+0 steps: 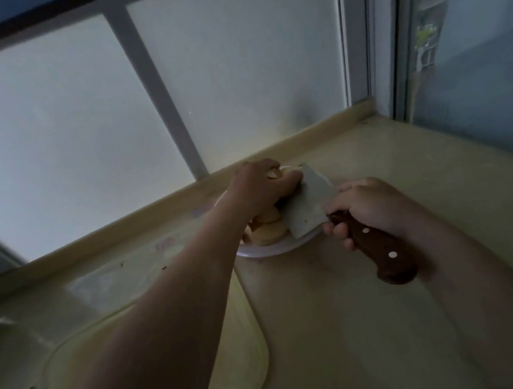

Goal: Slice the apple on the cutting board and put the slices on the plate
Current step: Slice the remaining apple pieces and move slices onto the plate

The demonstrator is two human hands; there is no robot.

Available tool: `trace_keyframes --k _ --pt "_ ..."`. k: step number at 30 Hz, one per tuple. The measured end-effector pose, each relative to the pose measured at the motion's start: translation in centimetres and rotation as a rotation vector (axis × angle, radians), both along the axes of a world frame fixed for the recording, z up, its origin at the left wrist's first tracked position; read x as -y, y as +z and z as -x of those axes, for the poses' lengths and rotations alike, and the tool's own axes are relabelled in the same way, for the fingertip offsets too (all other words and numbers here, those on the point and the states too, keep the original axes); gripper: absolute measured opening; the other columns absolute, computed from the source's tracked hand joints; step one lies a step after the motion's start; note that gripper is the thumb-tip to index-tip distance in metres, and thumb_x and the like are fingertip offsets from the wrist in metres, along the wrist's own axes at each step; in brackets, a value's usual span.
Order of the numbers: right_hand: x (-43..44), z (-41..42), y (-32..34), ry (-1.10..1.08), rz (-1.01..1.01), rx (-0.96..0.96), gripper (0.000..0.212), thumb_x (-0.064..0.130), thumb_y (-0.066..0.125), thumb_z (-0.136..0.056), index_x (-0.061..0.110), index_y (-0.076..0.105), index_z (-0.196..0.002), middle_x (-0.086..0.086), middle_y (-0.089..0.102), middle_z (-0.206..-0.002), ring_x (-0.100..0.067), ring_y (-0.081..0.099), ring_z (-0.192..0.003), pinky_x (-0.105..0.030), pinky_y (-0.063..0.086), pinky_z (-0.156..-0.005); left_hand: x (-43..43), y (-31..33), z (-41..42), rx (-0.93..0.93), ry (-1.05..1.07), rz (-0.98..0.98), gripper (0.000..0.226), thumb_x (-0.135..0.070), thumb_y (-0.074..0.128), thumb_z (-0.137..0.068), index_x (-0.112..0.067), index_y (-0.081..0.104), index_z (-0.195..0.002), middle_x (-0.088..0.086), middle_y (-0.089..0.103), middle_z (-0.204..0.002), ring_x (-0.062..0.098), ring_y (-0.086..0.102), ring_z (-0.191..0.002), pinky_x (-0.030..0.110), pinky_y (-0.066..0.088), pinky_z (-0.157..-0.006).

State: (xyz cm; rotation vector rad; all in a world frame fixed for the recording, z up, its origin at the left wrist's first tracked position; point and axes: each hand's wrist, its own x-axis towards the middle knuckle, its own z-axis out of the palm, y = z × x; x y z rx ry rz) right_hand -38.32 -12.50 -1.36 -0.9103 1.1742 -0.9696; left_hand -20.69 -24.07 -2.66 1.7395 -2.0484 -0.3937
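A white plate (273,250) sits on the counter near the window wall, with several pale apple slices (269,230) piled on it. My left hand (257,186) reaches over the plate, fingers curled on apple pieces against the flat of the blade. My right hand (366,204) grips the brown wooden handle of a cleaver (306,203), whose broad blade is tilted over the plate's right side. The pale yellow cutting board (238,347) lies at the lower left, largely hidden under my left forearm.
The counter (368,327) is pale yellow with a raised back edge (151,215) along frosted window panes. A glass door frame (397,73) stands at the right. A dark-edged blue object (22,16) rests on the upper window rail.
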Motion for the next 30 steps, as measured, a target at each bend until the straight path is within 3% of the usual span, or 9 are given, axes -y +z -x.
trace_keyframes --k 4,11,14,17,20,22,26,30 --pt "0.0 1.1 0.2 -0.056 -0.002 -0.074 0.006 -0.004 0.055 -0.098 -0.002 0.06 -0.094 -0.012 0.058 -0.052 -0.012 0.046 -0.034 -0.022 0.041 -0.034 0.5 -0.3 -0.6 0.025 -0.008 -0.063 0.065 -0.07 0.064 -0.08 -0.025 0.068 -0.127 0.004 0.066 -0.128 0.025 0.062 -0.112 0.043 0.054 -0.097" --pt "0.3 1.8 -0.4 -0.081 0.028 -0.155 0.011 0.0 0.056 -0.097 -0.004 0.064 -0.105 -0.012 0.06 -0.056 -0.013 0.05 -0.037 -0.024 0.044 -0.037 1.2 0.2 -0.6 0.068 -0.056 -0.14 0.067 -0.068 0.061 -0.086 -0.023 0.064 -0.135 0.001 0.064 -0.129 0.024 0.063 -0.11 0.044 0.055 -0.096" --pt "0.1 1.8 -0.4 -0.073 0.057 -0.165 0.009 0.001 0.057 -0.097 0.001 0.063 -0.102 -0.014 0.06 -0.061 -0.014 0.051 -0.039 -0.024 0.045 -0.038 1.3 0.4 -0.5 -0.011 -0.048 -0.141 0.065 -0.07 0.057 -0.086 -0.026 0.064 -0.133 0.004 0.06 -0.139 0.026 0.059 -0.12 0.046 0.05 -0.103" --pt "-0.1 1.6 -0.4 -0.074 0.069 -0.163 0.009 0.0 0.056 -0.097 0.006 0.062 -0.097 -0.014 0.058 -0.062 -0.015 0.05 -0.039 -0.024 0.045 -0.039 1.2 1.0 0.6 -0.016 -0.063 -0.107 0.079 -0.078 0.055 -0.084 -0.025 0.057 -0.142 0.004 0.053 -0.148 0.026 0.052 -0.132 0.046 0.045 -0.107" --pt "-0.3 1.5 -0.3 -0.081 0.099 -0.186 0.012 0.0 0.056 -0.097 0.009 0.061 -0.09 -0.011 0.058 -0.056 -0.015 0.049 -0.037 -0.024 0.044 -0.038 0.9 1.5 2.2 0.042 -0.076 -0.105 0.086 -0.088 0.047 -0.077 -0.03 0.058 -0.139 0.001 0.057 -0.143 0.026 0.054 -0.127 0.049 0.045 -0.106" --pt "-0.4 1.5 -0.3 -0.08 0.121 -0.197 0.011 0.001 0.056 -0.097 0.008 0.062 -0.092 -0.011 0.059 -0.056 -0.015 0.05 -0.038 -0.025 0.044 -0.038 1.0 1.4 2.8 0.086 -0.094 -0.089 0.076 -0.087 0.042 -0.077 -0.036 0.064 -0.129 -0.003 0.064 -0.132 0.025 0.058 -0.121 0.051 0.046 -0.104" --pt "-0.4 1.7 -0.3 -0.077 0.143 -0.209 0.01 -0.001 0.055 -0.096 0.004 0.063 -0.094 -0.013 0.059 -0.057 -0.016 0.05 -0.039 -0.025 0.044 -0.037 1.1 1.4 2.9 0.135 -0.078 -0.076 0.066 -0.075 0.043 -0.091 -0.039 0.053 -0.144 0.001 0.056 -0.147 0.028 0.051 -0.133 0.054 0.04 -0.11" --pt "-0.4 1.8 -0.2 -0.074 0.152 -0.218 0.008 -0.001 0.056 -0.096 0.002 0.064 -0.095 -0.013 0.06 -0.057 -0.015 0.051 -0.039 -0.026 0.045 -0.038 0.8 1.4 2.5 0.105 -0.069 -0.096 0.076 -0.083 0.032 -0.077 -0.044 0.058 -0.137 -0.003 0.065 -0.133 0.025 0.061 -0.119 0.05 0.047 -0.104"
